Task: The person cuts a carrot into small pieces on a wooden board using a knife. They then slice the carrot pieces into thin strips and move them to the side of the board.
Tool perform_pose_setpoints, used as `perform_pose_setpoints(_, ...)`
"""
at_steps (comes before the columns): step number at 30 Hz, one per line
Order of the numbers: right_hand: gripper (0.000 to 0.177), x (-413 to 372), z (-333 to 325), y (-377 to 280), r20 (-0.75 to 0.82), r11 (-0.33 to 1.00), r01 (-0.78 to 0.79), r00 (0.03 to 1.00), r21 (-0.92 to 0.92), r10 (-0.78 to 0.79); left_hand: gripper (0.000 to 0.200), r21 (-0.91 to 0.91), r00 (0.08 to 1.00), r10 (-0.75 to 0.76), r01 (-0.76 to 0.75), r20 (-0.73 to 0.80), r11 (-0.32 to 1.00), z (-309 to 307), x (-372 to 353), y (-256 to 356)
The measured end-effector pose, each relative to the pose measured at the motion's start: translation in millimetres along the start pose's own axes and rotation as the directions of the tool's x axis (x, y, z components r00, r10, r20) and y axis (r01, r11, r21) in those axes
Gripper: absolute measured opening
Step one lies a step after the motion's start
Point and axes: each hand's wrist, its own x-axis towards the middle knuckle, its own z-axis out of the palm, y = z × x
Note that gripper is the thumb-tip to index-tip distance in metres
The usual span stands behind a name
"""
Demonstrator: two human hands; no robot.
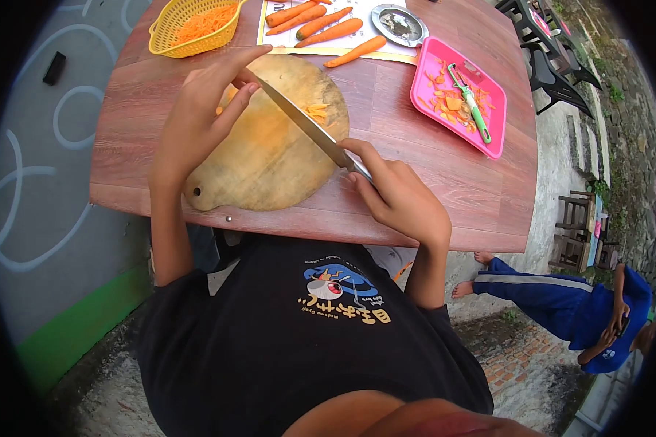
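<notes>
My right hand (404, 197) is wrapped round the handle of a long knife (306, 125), whose blade points up and left across a round wooden cutting board (270, 171). At the blade's tip end, my left hand (208, 105) has its thumb and forefinger spread, close to or touching the blade; contact is unclear. Small cut carrot strips (316, 111) lie on the board right of the blade. More orange bits show beside my left fingers, partly hidden by them.
A yellow basket (229, 35) of shredded carrot stands at the back left. Several whole carrots (330, 32) and a metal dish (399, 25) lie behind the board. Right, a pink tray (497, 131) holds peelings and a green peeler (477, 113). A person (590, 313) is at the far right.
</notes>
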Motion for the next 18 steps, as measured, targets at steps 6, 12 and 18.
perform_pose_setpoints(6,0.045,3,-12,-14,0.004,0.998,-0.065,0.998,-0.021,0.065,0.043,0.018,0.943,-0.230,0.241,-0.242,0.970,-33,-38,-34)
perform_pose_setpoints(12,0.053,4,6,-8,-0.224,0.980,-0.135,0.960,0.148,0.166,0.039,0.046,0.781,-0.405,0.482,-0.476,0.875,-55,-86,-54)
perform_pose_setpoints(18,0.042,-2,51,9,-0.324,0.629,0.022,0.871,0.777,0.370,0.037,0.025,0.816,-0.464,0.503,-0.345,0.864,-34,-86,-45)
